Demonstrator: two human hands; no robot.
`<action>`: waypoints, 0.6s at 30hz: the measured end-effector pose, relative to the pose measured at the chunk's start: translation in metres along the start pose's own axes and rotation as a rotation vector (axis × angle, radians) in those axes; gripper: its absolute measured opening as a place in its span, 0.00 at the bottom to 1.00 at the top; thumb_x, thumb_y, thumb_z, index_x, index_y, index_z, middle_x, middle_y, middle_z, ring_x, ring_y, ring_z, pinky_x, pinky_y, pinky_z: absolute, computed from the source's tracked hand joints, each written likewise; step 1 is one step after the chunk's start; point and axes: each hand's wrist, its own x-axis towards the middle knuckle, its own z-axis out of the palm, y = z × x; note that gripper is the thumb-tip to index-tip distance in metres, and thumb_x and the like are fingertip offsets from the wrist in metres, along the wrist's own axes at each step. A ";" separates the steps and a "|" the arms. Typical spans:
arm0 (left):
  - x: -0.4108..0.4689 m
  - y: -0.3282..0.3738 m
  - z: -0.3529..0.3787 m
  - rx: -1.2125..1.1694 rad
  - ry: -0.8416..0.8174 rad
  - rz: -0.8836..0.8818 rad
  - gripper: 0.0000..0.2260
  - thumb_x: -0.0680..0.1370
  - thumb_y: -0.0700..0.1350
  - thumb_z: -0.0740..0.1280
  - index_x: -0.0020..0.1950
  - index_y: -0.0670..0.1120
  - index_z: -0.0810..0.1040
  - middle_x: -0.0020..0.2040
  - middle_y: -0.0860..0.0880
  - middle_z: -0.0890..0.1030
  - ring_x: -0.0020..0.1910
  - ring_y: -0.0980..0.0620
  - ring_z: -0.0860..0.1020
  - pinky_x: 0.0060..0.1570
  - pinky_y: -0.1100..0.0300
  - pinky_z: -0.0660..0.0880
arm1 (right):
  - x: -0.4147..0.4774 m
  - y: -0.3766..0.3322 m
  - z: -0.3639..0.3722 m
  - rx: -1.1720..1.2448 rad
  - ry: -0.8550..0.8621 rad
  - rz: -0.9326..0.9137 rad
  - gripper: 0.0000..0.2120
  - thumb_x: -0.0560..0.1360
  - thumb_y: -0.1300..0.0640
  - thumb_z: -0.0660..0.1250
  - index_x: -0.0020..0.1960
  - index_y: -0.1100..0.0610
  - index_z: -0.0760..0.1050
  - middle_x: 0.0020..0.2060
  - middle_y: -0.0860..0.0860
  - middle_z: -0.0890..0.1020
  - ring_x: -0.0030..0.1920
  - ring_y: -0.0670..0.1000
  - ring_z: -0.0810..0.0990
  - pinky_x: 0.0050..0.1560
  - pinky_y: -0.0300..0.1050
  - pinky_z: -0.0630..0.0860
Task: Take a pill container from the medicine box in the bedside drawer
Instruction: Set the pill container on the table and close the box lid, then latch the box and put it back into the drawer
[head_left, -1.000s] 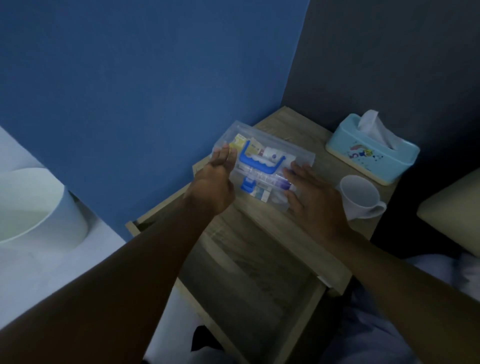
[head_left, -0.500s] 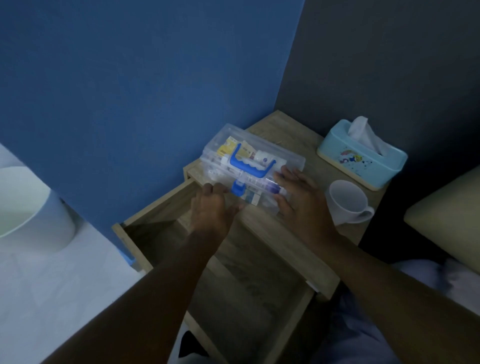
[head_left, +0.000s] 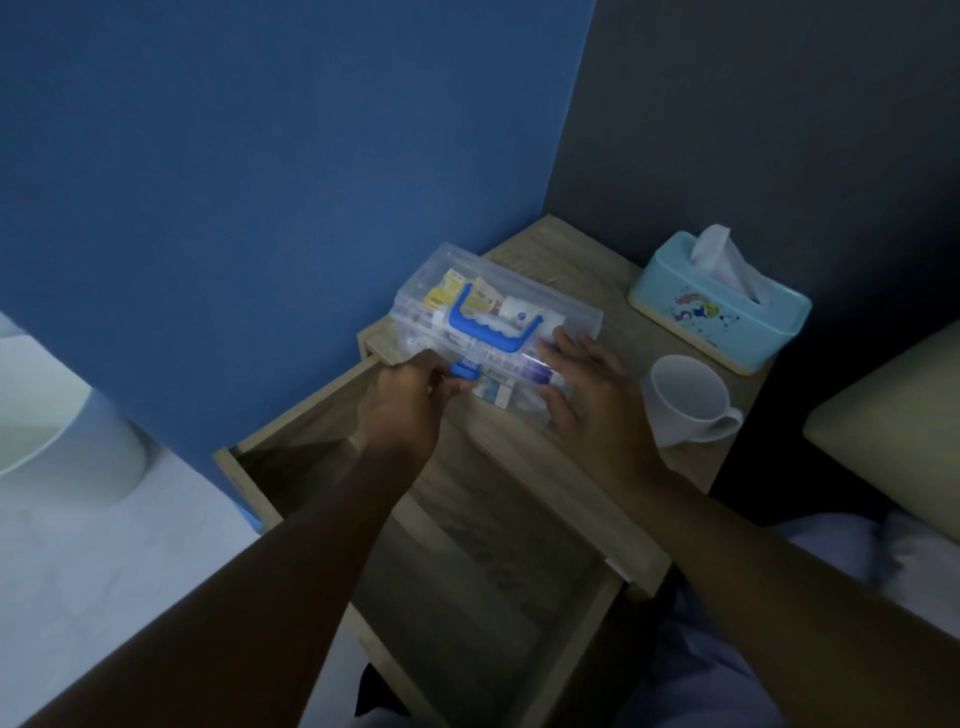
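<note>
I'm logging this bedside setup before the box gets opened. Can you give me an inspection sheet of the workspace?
Surface: wooden bedside table, its drawer pulled open and looking empty inside.
Job's things: clear medicine box with blue handle on the tabletop, lid closed, packets visible inside; no pill container out yet.
Clutter: white mug and light-blue tissue box to the right of the box.
Grippers: left hand pinching the blue latch at the box front; right hand flat against the box's right end.
Cables: nothing seen.
Surroundings: blue wall, dark grey wall, white bin at left, cushion at right.
</note>
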 end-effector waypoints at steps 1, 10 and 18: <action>0.001 -0.001 0.001 -0.037 -0.006 -0.015 0.11 0.76 0.55 0.68 0.53 0.51 0.79 0.46 0.53 0.84 0.44 0.55 0.81 0.44 0.51 0.80 | 0.000 0.000 0.000 0.001 0.000 0.001 0.21 0.79 0.58 0.67 0.71 0.55 0.73 0.72 0.53 0.74 0.75 0.54 0.66 0.72 0.46 0.64; 0.000 -0.004 0.003 -0.085 0.008 0.130 0.07 0.77 0.48 0.68 0.52 0.48 0.84 0.41 0.57 0.83 0.37 0.64 0.78 0.40 0.77 0.68 | 0.001 0.001 -0.001 0.012 0.003 -0.008 0.20 0.79 0.58 0.67 0.71 0.56 0.74 0.71 0.53 0.74 0.75 0.54 0.67 0.70 0.44 0.65; -0.011 -0.003 0.006 -0.285 -0.147 0.040 0.09 0.80 0.51 0.62 0.55 0.50 0.79 0.38 0.56 0.80 0.37 0.64 0.79 0.36 0.72 0.72 | 0.000 0.000 -0.003 0.000 -0.018 -0.009 0.21 0.79 0.58 0.66 0.71 0.55 0.72 0.72 0.54 0.74 0.75 0.55 0.67 0.71 0.48 0.66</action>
